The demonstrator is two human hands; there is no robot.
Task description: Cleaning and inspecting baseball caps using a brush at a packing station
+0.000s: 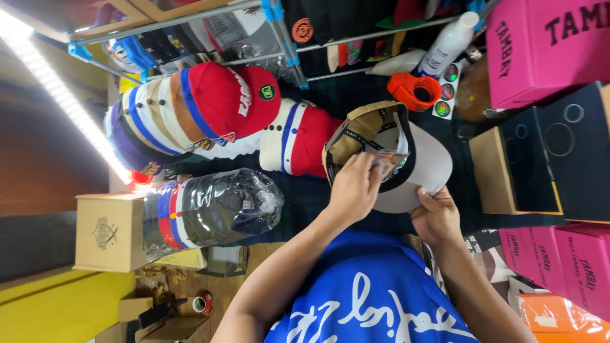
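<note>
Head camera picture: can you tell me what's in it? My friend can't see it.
Two hands hold a tan baseball cap upside down: the left hand presses a shiny sticker on its grey brim, and the right hand grips the brim's edge. Stacked caps and pink boxes lie around.

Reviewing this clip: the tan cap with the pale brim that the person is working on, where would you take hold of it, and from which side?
Probably by the flat pale brim, from its free outer edge. The cap is turned with its hollow inside facing the camera, and the brim is the stiffest, most open part. The right hand already pinches that brim at its near edge, while the left hand is busy at a shiny sticker inside the crown.
</note>
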